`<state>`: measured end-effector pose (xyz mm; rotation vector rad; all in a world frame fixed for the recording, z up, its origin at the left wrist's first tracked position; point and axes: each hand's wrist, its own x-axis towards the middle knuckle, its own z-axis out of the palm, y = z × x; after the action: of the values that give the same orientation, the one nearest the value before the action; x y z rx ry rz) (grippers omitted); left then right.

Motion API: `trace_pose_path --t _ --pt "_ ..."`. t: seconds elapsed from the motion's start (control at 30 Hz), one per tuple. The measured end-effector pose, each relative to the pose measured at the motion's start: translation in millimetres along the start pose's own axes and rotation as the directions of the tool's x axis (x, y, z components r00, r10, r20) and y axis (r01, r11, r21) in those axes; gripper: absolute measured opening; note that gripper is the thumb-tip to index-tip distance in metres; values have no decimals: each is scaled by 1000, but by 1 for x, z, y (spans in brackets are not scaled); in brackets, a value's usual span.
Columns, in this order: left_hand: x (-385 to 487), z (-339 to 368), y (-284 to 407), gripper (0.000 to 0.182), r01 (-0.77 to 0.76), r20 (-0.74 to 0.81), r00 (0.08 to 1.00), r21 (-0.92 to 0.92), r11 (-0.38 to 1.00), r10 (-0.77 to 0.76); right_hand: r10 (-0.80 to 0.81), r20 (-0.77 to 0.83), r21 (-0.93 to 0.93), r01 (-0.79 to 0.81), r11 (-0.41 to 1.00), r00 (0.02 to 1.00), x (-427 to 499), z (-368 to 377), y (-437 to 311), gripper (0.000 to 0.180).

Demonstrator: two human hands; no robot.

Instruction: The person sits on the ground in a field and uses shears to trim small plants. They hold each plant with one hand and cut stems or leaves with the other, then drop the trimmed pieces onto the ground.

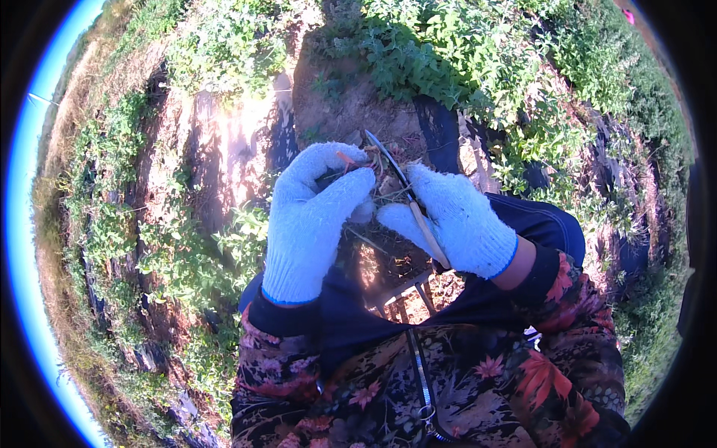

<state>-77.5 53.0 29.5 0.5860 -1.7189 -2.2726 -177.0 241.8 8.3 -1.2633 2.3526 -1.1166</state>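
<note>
My left hand (311,215), in a white knit glove, pinches a reddish-orange strip or stem (346,159) between thumb and fingers. A tangle of dry stems and roots (385,178) spreads out between both hands; how much of it either hand holds is hard to tell. In my right hand (468,221), gloved alike, lies a wooden-handled knife or small sickle (427,234). Its narrow, slightly curved blade (390,158) points up and left, its tip close to my left fingertips. Part of the handle is covered by the glove.
Bare soil (347,106) lies just beyond my hands. Leafy green plants (476,45) grow ahead and to the right, with more plants (185,257) on the left. Strips of dark sheeting (438,131) run along the ground. Below my hands, a slatted frame (417,294) shows between my knees.
</note>
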Motion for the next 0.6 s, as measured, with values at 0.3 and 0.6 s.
trace_pose_path --t 0.3,0.6 --pt "-1 -1 0 16 -47 -68 997 -4 999 47 48 37 -5 -48 999 998 1 0 2 46" --pt "4 -6 2 17 -149 -124 982 -23 989 145 7 145 81 -18 997 989 -2 1 0 56"
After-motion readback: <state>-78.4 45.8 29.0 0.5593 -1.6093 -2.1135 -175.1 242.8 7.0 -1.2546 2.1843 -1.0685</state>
